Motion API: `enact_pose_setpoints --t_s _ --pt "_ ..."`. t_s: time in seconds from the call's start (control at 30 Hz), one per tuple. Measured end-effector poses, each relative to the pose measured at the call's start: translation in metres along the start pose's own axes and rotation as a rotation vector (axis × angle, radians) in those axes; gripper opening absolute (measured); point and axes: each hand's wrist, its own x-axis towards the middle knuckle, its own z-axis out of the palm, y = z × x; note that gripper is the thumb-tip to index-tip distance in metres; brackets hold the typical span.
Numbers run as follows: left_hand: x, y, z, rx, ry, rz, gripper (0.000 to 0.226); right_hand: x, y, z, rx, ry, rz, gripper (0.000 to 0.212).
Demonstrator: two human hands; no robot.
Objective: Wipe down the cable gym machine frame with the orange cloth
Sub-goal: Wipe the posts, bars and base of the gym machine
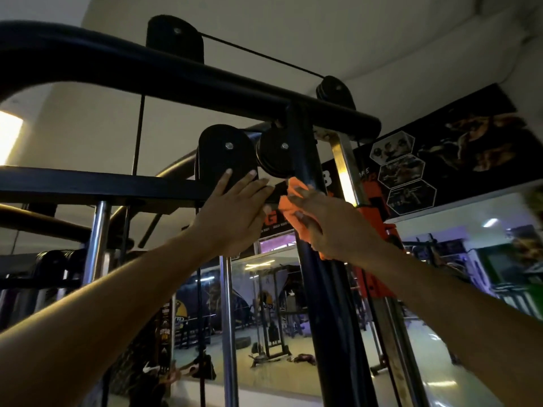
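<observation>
— Mirrors (pixel 264 289) line the wall behind the rig, and a dark poster (pixel 440 160) hangs under a pale ceiling; we're looking steeply up.

— Where do we have the orange cloth (pixel 289 208)?

— Bunched in our right hand (pixel 326 224), fingers curled round it, pressed against the black upright post (pixel 305 160) of the frame, just below the pulleys (pixel 274 154).

— And our left hand (pixel 232 212)?

— Fingers straight, flat on the horizontal crossbar (pixel 102 186), touching the pulley housing (pixel 224 154).

— So which way next?

— The post's long axis runs top to bottom, directly under the cloth; we'd judge the right hand, being nearer, should stroke downward along it.
</observation>
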Motion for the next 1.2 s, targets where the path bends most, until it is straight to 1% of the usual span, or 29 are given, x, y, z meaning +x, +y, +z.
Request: enact_pose_setpoints --t_s 0.03,0.17,0.27,0.37,0.5,0.53,0.6,0.67,0.73,0.83,0.9,0.97,1.07,1.2 --pt "0.003 0.003 0.001 -0.055 0.020 0.016 0.066 -0.001 0.003 -0.009 0.005 0.023 0.032 0.056" --pt "0.020 0.015 0.005 -0.192 0.091 0.018 0.056 0.003 0.015 -0.036 0.063 0.201 0.179 0.050" --pt "0.033 0.022 0.006 -0.224 0.108 0.019 0.055 0.011 0.024 -0.044 0.063 0.253 0.221 0.049" --pt "0.049 0.021 0.002 -0.194 0.115 0.019 0.055 0.021 0.030 -0.038 0.104 0.268 0.235 0.050" --pt "0.067 0.019 -0.003 -0.099 0.109 -0.034 0.063 0.021 0.022 0.009 0.179 0.146 0.258 0.060" --pt "0.071 0.019 -0.003 -0.080 0.111 -0.051 0.063 0.019 0.019 0.024 0.175 0.155 0.267 0.063" --pt "0.081 0.014 -0.001 -0.040 0.130 -0.086 0.058 0.027 0.022 0.045 0.145 0.244 0.277 0.064" --pt "0.089 0.008 -0.002 0.011 0.138 -0.095 0.055 0.050 0.032 0.047 0.172 0.300 0.300 0.065" --pt "0.098 0.003 -0.006 0.031 0.146 -0.087 0.054 0.081 0.044 0.034 0.265 0.304 0.316 0.065" --pt "0.103 0.000 -0.013 -0.045 0.172 -0.156 0.057 0.119 0.055 0.016 0.389 0.269 0.282 0.071" --pt "0.104 -0.002 -0.012 0.013 0.154 -0.169 0.059 0.116 0.055 0.017 0.380 0.287 0.232 0.072" --pt "0.103 -0.005 -0.009 0.083 0.119 -0.148 0.066 0.096 0.055 0.029 0.344 0.304 0.180 0.071" --pt "0.103 -0.004 -0.006 0.130 0.102 -0.144 0.070 0.078 0.061 0.040 0.349 0.278 0.134 0.071" --pt "0.106 0.004 0.000 0.122 0.111 -0.204 0.070 0.124 0.070 0.017 0.407 0.264 0.125 0.066"
